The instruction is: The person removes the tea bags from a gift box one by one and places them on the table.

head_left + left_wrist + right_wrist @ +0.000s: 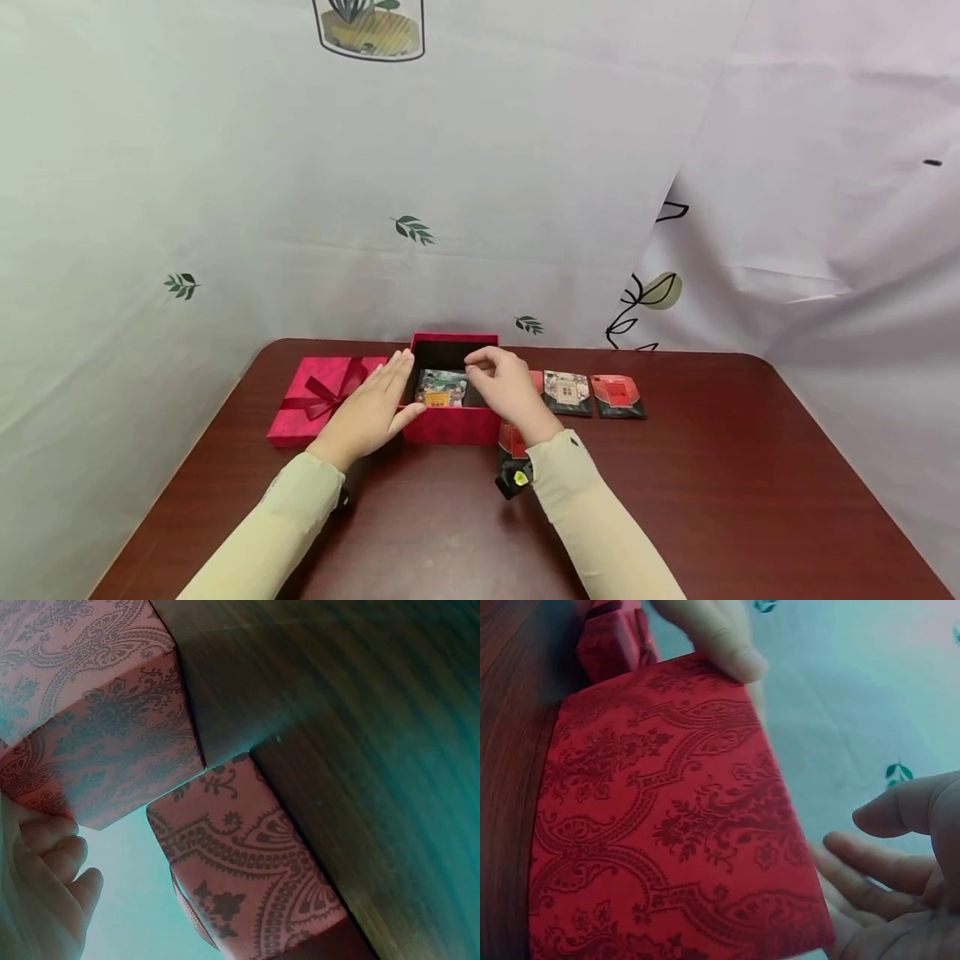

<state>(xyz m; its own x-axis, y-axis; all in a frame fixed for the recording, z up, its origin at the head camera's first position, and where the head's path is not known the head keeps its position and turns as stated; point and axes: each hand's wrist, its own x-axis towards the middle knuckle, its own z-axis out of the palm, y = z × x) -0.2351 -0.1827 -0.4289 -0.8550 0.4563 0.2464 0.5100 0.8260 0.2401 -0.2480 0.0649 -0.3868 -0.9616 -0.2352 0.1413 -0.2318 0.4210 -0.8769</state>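
Two hands on this red box (452,423) right now — my left hand (372,406) lies flat, fingers straight, against its left wall, and my right hand (506,386) hovers over the open top with the fingers loosely curled, gripping nothing as far as I can see. The box sits mid-table (712,500), just right of its bowed lid (324,395). A packet (442,389) lies flat inside, long axis running left to right, printed face up. My guess at the risk: if my left hand pushes too hard, the box slides right into the packets (567,392) lined up beside it — or my right wrist clips the near one (513,442).
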